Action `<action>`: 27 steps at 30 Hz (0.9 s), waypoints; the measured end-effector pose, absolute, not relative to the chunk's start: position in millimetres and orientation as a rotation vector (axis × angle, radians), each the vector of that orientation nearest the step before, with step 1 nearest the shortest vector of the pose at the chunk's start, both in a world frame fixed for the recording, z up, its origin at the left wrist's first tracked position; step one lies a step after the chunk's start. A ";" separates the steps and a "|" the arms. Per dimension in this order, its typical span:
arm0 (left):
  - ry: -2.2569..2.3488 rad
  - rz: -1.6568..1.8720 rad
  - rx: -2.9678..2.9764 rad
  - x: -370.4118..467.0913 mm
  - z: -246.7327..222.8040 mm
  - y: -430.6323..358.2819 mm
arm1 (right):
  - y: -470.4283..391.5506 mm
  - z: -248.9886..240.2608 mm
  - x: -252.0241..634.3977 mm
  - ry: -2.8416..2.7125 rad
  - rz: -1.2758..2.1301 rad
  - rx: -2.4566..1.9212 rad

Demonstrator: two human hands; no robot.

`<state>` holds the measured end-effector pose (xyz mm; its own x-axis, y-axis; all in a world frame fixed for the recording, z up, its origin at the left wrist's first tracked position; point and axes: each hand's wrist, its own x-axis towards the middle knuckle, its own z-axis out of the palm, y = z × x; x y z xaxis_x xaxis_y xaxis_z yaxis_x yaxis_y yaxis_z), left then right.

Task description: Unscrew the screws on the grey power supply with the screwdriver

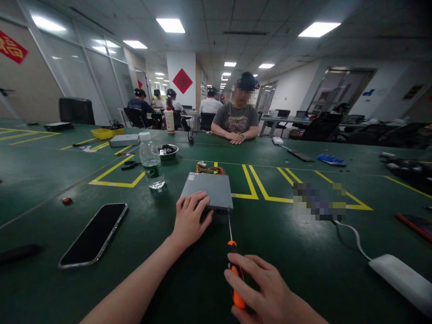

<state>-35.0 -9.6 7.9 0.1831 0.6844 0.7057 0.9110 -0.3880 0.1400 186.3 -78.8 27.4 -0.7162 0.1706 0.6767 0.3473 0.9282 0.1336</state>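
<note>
A grey metal computer power supply unit (211, 184) lies flat on the green table, with a bundle of coloured cables (211, 168) at its far side. My left hand (192, 216) grips its near left corner, fingers on the top and thumb against the near side. An orange and black screwdriver (239, 300) is in my right hand (263, 285), held between thumb and fingers. Its thin shaft points away from me, and the tip meets the near right corner of the unit. Whether it sits in a screw is too small to tell.
On the left are a black-screened phone (94, 234) and a water bottle (150, 164); a metal bowl (168, 153) stands behind. To the right lie a white power bank-like block (400, 276) with a cable and a blurred-out device (319, 202). A person (238, 117) sits opposite, hands on the table.
</note>
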 end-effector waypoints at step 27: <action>-1.526 -1.035 -2.163 -35.0 7.1 -9.4 | -78.8 25.2 186.2 -2.411 -0.270 -0.356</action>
